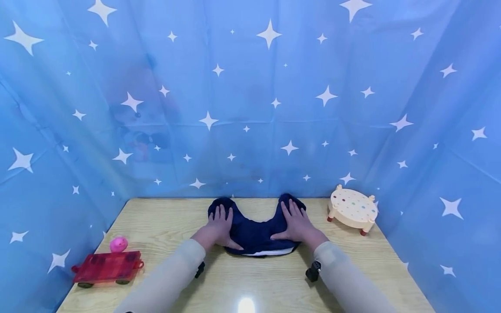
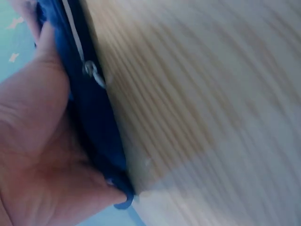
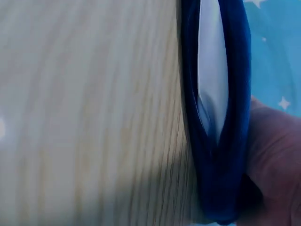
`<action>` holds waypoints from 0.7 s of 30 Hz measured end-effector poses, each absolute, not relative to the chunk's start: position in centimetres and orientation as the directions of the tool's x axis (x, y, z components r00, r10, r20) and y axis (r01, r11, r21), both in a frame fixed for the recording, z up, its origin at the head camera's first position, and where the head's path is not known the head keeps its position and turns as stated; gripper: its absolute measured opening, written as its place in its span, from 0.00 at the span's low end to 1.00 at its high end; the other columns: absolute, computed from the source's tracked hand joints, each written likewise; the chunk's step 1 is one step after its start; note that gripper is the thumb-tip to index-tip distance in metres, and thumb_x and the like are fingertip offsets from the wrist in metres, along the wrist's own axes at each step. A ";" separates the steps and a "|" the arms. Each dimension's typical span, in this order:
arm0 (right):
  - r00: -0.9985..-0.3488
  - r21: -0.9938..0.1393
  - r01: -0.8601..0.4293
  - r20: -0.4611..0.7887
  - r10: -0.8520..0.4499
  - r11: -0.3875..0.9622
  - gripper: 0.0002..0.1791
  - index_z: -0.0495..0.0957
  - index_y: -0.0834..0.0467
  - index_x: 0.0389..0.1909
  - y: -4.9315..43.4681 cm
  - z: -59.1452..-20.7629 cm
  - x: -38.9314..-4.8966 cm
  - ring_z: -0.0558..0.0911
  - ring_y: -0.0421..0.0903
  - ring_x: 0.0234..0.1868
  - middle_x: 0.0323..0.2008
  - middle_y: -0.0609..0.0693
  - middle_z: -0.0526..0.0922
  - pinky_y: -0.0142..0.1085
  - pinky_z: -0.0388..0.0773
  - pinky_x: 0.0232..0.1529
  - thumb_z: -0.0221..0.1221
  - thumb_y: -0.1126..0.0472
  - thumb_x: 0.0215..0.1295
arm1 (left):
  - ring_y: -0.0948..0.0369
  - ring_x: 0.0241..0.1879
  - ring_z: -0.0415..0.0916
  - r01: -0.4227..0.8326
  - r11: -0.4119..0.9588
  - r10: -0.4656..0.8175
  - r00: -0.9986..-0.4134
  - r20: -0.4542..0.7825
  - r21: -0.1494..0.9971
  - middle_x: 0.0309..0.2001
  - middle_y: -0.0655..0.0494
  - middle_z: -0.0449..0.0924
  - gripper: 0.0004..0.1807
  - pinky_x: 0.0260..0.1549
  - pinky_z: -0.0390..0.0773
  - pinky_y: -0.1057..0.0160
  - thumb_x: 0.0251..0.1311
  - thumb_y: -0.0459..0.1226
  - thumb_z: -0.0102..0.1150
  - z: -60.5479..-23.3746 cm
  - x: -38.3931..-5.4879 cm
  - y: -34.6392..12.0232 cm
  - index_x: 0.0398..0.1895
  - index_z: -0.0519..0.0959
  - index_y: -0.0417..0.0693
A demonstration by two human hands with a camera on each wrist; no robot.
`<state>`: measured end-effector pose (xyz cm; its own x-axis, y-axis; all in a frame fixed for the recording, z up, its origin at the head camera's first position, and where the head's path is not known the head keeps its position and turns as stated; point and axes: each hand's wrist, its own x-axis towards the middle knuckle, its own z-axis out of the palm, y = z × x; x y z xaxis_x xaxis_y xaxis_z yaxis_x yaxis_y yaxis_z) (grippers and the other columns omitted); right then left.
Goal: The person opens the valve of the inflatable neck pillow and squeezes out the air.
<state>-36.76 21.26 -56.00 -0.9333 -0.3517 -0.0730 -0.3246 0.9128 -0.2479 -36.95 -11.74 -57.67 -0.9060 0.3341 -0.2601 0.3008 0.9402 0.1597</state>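
A navy U-shaped neck pillow (image 1: pixel 254 232) lies on the table, its two ends pointing to the back. My left hand (image 1: pixel 220 226) rests on its left arm with fingers spread, thumb toward the middle. On the right arm of the pillow, my right hand (image 1: pixel 294 224) lies the same way. A zipper pull (image 2: pixel 89 69) hangs on the pillow's front edge in the left wrist view. The right wrist view shows that edge parted, with a white inner lining (image 3: pixel 212 66) in the gap. Both palms' undersides are hidden in the head view.
A red transparent toy cart (image 1: pixel 107 266) stands at the front left, with a pink ball-like toy (image 1: pixel 118 244) just behind it. At the back right is a cream stool-shaped piece (image 1: pixel 353 208) with coloured dots. Blue star-printed curtains (image 1: pixel 242 139) enclose the wooden table (image 1: pixel 164 217).
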 end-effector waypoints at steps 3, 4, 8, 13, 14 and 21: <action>-0.917 -0.247 -0.352 -0.105 -0.386 0.903 0.78 0.43 0.64 0.90 21.6 -55.9 -35.9 0.44 0.72 0.87 0.86 0.76 0.39 0.70 0.46 0.82 0.74 0.24 0.57 | 0.34 0.88 0.30 0.334 0.935 0.356 -0.883 -0.305 0.123 0.88 0.29 0.28 0.85 0.83 0.47 0.34 0.45 0.80 0.73 -57.5 -36.7 -12.0 0.92 0.39 0.44; -0.914 -0.253 -0.359 -0.101 -0.394 0.898 0.78 0.44 0.65 0.90 21.7 -55.9 -35.7 0.45 0.73 0.87 0.86 0.76 0.39 0.71 0.46 0.82 0.75 0.24 0.57 | 0.35 0.88 0.29 0.340 0.930 0.366 -0.878 -0.309 0.137 0.88 0.29 0.27 0.85 0.83 0.46 0.33 0.45 0.80 0.73 -57.5 -36.6 -12.1 0.92 0.38 0.44; -0.916 -0.284 -0.380 -0.015 -0.400 0.881 0.73 0.54 0.67 0.88 22.0 -55.9 -35.0 0.52 0.73 0.86 0.85 0.77 0.48 0.71 0.50 0.81 0.77 0.26 0.56 | 0.33 0.87 0.35 0.345 0.915 0.391 -0.888 -0.243 0.210 0.88 0.27 0.34 0.80 0.83 0.49 0.34 0.51 0.76 0.75 -55.5 -34.9 -12.0 0.91 0.45 0.39; -0.881 -0.267 -0.459 0.261 -0.395 0.847 0.45 0.79 0.68 0.69 22.4 -55.2 -35.0 0.76 0.70 0.71 0.69 0.70 0.78 0.66 0.72 0.71 0.79 0.40 0.63 | 0.37 0.81 0.62 0.386 0.845 0.406 -0.913 0.024 0.369 0.81 0.33 0.65 0.50 0.78 0.65 0.39 0.66 0.59 0.77 -53.8 -32.1 -10.5 0.80 0.71 0.37; -0.861 -0.253 -0.477 0.326 -0.390 0.842 0.38 0.82 0.68 0.65 22.6 -55.0 -35.2 0.79 0.69 0.67 0.64 0.68 0.81 0.65 0.76 0.67 0.79 0.45 0.64 | 0.39 0.77 0.69 0.414 0.825 0.419 -0.905 0.075 0.385 0.76 0.37 0.72 0.42 0.74 0.71 0.40 0.68 0.55 0.77 -53.5 -31.6 -10.1 0.76 0.77 0.38; -0.770 -0.188 -0.535 0.510 -0.384 0.824 0.24 0.85 0.68 0.58 24.0 -54.8 -38.0 0.80 0.68 0.54 0.54 0.67 0.82 0.65 0.80 0.55 0.79 0.66 0.63 | 0.57 0.44 0.85 0.506 0.770 0.471 -0.862 0.189 0.389 0.42 0.60 0.86 0.08 0.46 0.86 0.52 0.72 0.45 0.74 -53.9 -29.2 -7.5 0.45 0.91 0.53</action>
<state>-38.01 23.98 -54.85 -0.7698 -0.3839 0.5099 -0.5351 0.8237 -0.1877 -29.15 -7.50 -53.86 -0.8618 0.4709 0.1888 0.5059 0.7698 0.3893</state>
